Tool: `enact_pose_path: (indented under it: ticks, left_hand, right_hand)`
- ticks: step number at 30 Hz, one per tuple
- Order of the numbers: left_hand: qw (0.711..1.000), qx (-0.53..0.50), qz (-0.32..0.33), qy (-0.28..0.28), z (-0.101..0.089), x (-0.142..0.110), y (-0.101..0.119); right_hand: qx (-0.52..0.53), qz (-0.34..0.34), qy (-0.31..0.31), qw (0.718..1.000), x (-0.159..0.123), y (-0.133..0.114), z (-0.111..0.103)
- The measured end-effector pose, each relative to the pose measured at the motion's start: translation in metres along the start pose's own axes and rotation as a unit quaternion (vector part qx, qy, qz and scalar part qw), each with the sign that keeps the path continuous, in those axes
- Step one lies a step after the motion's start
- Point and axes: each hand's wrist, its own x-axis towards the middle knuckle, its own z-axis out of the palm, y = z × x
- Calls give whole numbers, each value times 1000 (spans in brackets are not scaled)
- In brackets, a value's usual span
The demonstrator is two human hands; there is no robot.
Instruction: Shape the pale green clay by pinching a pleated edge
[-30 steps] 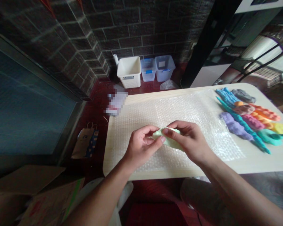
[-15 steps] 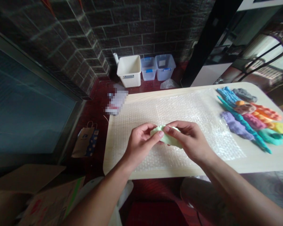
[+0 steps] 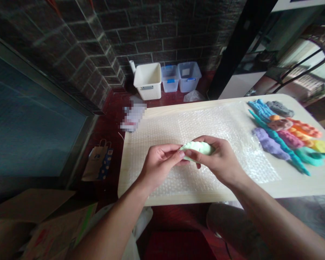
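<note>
A pale green lump of modelling clay (image 3: 199, 146) is held between both hands above the table. My left hand (image 3: 162, 159) pinches its left end, thumb in front and fingers behind. Around the right part of the lump, my right hand (image 3: 219, 153) is closed, its thumb lying along the near side. The clay's top edge looks bumpy and pressed. Below the hands lies a sheet of bubble wrap (image 3: 162, 180), spread on the light wooden table (image 3: 265, 193).
Several coloured clay pieces lie at the table's right, among them a purple lump (image 3: 271, 143) and a long teal strip (image 3: 283, 146). Behind the table stand a white bin (image 3: 148, 86) and clear boxes (image 3: 189, 77). A paper bag (image 3: 94, 164) and cardboard box (image 3: 56, 231) are at left.
The green clay has been turned, so its bumpy edge now faces up and it lies more level. My right hand has shifted its hold, and the left fingers have straightened somewhat.
</note>
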Motion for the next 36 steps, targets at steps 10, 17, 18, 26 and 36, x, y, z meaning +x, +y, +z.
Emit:
enact_pose_path:
  ticks: [10, 17, 18, 26, 36]
  left_hand:
    - [999, -23, -21, 37, -1, 1, 2]
    - [999, -17, -3, 29, -2, 3, 2]
    - [999, -12, 0, 30, -2, 3, 2]
    - [999, 0, 30, 39, -3, 3, -3]
    - [995, 60, 71, 32, 1, 2, -2]
  right_hand:
    - [45, 8, -28, 999, 3, 1, -2]
    - [60, -21, -34, 997, 3, 5, -5]
    - [62, -26, -36, 997, 3, 5, -5]
    - [29, -39, -36, 998, 2, 6, -3]
    - [-8, -10, -55, 998, 0, 3, -1]
